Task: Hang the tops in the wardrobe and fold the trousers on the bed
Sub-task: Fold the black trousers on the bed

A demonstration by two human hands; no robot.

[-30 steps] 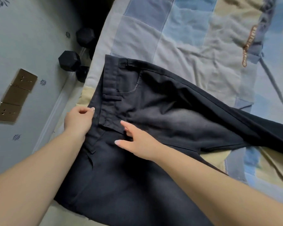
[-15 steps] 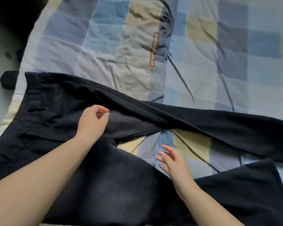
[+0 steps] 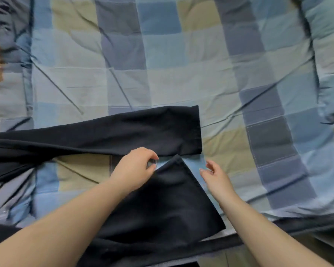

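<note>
Two hands, left hand [image 3: 135,168] curled at trousers [image 3: 162,199] hem

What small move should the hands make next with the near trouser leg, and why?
Probably grip the near leg at its hem and carry it onto the far leg. The black trousers lie on the checked quilt with legs spread apart. The left hand hovers at one hem corner and the right hand is open beside the hem.

We count one pair of dark trousers [image 3: 139,132] with two legs spread apart, one checked quilt [image 3: 181,74] on the bed, two bare hands.
</note>
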